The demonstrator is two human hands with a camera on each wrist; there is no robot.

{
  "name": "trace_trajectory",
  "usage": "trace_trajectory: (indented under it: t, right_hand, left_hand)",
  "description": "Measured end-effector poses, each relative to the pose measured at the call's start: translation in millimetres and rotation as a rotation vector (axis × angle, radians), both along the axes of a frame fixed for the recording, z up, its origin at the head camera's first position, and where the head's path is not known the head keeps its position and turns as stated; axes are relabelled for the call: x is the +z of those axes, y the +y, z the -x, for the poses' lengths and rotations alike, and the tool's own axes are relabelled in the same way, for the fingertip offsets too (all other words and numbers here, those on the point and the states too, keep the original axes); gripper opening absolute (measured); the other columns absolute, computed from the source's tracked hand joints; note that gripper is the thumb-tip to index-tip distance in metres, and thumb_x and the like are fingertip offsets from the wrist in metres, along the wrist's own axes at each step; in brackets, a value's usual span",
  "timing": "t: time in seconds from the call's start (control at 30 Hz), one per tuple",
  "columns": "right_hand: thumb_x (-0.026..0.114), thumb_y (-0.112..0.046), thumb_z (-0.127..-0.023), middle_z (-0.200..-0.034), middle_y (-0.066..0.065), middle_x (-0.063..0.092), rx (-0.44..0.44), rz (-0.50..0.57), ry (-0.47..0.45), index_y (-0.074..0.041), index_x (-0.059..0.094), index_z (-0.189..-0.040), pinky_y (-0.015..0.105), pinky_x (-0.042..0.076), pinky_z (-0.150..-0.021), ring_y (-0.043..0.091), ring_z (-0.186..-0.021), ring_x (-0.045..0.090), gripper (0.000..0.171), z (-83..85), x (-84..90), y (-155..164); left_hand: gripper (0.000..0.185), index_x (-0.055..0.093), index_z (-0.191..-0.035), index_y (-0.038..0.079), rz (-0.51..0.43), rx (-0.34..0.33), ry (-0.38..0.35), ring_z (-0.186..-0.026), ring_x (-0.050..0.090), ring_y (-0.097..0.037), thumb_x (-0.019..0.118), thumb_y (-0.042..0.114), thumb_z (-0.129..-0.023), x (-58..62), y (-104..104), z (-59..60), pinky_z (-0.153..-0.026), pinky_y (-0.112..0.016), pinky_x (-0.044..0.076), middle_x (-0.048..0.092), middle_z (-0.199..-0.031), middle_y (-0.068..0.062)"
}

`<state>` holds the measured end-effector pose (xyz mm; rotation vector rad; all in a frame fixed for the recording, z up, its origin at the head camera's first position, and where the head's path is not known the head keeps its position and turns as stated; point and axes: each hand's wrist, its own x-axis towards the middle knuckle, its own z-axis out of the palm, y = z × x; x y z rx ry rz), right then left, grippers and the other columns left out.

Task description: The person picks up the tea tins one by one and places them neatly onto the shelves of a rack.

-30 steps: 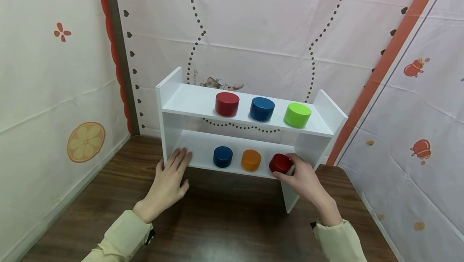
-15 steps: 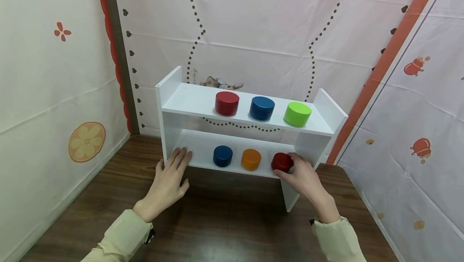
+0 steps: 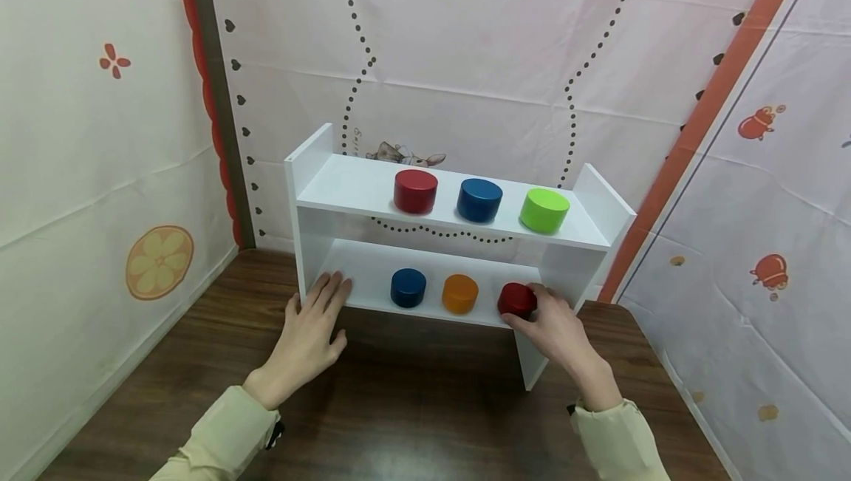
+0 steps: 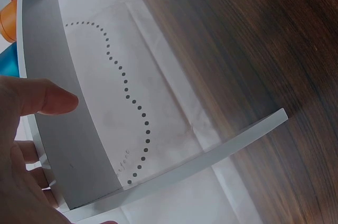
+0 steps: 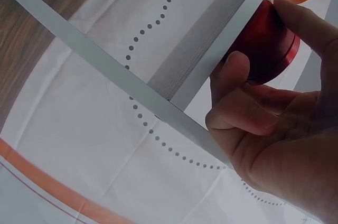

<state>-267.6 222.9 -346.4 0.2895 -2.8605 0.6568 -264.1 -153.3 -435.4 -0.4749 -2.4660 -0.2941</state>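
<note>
A white two-tier shelf (image 3: 359, 253) stands on the table. My right hand (image 3: 555, 327) holds a dark red round tin (image 3: 516, 300) with thumb and fingers at the right end of the lower tier. In the right wrist view the seam of its lid shows on the red tin (image 5: 266, 47). To its left on that tier sit an orange tin (image 3: 460, 294) and a blue tin (image 3: 408, 288). My left hand (image 3: 306, 337) rests with extended fingers on the left front corner of the lower tier, thumb held apart. The left wrist view has the thumb (image 4: 47, 97) before the shelf's underside.
On the upper tier stand a red tin (image 3: 415, 191), a blue tin (image 3: 479, 200) and a lime green tin (image 3: 544, 210). The shelf's side panels (image 3: 601, 204) rise above that tier. Printed cloth (image 3: 465, 45) hangs behind and beside the dark wooden table (image 3: 412, 407).
Between one second and half a second ago, my right hand shifted the dark red tin slightly right and levelled it on the lower tier. Since then it has stayed put; the left hand has not moved.
</note>
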Motion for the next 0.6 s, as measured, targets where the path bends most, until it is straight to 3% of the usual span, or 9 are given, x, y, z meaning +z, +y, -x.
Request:
trace_trajectory:
  t: [0.27, 0.47, 0.6]
  right_hand:
    - [0.071, -0.037, -0.085, -0.135, 0.027, 0.047, -0.067, -0.042, 0.002, 0.003, 0.031, -0.144, 0.057, 0.049, -0.093, 0.039, -0.113, 0.054, 0.081, -7.7, 5.9, -2.6]
    - [0.069, -0.035, -0.087, -0.125, 0.023, 0.052, -0.073, -0.050, 0.106, 0.000, 0.039, -0.140, 0.050, 0.055, -0.083, 0.031, -0.099, 0.057, 0.071, -28.4, 15.1, -11.6]
    - [0.071, -0.032, -0.086, -0.114, 0.016, 0.058, -0.025, -0.012, 0.222, -0.003, 0.047, -0.135, 0.040, 0.055, -0.076, 0.024, -0.090, 0.056, 0.061, -44.3, 17.4, -17.1]
  left_hand:
    - [0.080, 0.037, -0.147, 0.006, 0.013, 0.000, -0.052, -0.143, 0.030, -0.036, 0.075, 0.020, -0.077, 1.4, -1.5, 0.9, -0.096, -0.071, 0.035, 0.035, -0.154, -0.017]
    - [0.079, 0.034, -0.149, 0.006, 0.033, 0.002, -0.100, -0.144, 0.026, -0.036, 0.071, 0.024, -0.082, 4.5, -5.0, -3.4, -0.098, -0.070, 0.034, 0.031, -0.156, -0.017]
    - [0.077, 0.033, -0.149, 0.006, 0.053, 0.006, -0.097, -0.145, 0.024, -0.035, 0.069, 0.029, -0.084, 13.6, 0.8, -16.5, -0.100, -0.072, 0.029, 0.029, -0.157, -0.016]
